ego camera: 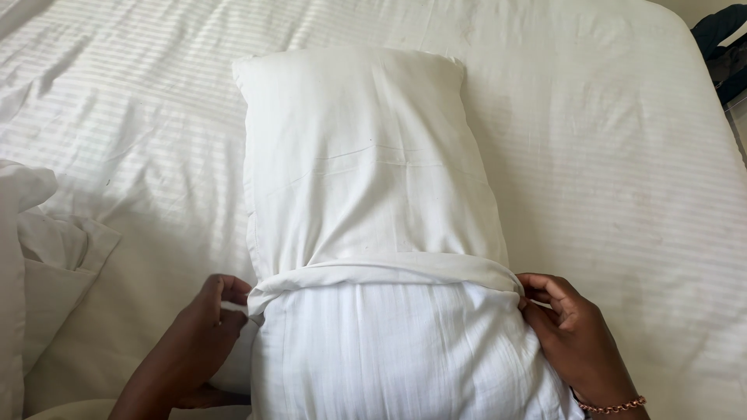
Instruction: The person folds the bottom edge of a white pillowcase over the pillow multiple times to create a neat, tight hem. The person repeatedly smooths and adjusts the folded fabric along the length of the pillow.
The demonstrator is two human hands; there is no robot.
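Pillow: a white pillow (366,163) is lying lengthwise on the bed, its far end pointing away from the camera and its near end pointing toward the person.
Pillowcase: a white pillowcase (397,350) is covering the near part of the pillow only; its rolled open edge (389,272) is running across the pillow from side to side, with the far part of the pillow lying bare.
Left hand: the left hand (206,327) is sitting at the left end of the rolled edge, fingers curled closed and pinching the cloth at that corner.
Right hand: the right hand (564,319) is sitting at the right end of the rolled edge, fingers bent and gripping the cloth beside the pillow; a thin beaded bracelet (615,406) is showing on that wrist.
Hand spacing: the 2 hands are working opposite sides of the pillow, well apart, with the pillow between them.
Bed: a white striped sheet (622,155) is covering the mattress under the pillow.
Left margin: crumpled white linen (39,257) is lying near the left hand, not touching the pillow.
Top right corner: a dark item (724,47) is showing beyond the bed; its kind cannot be told.
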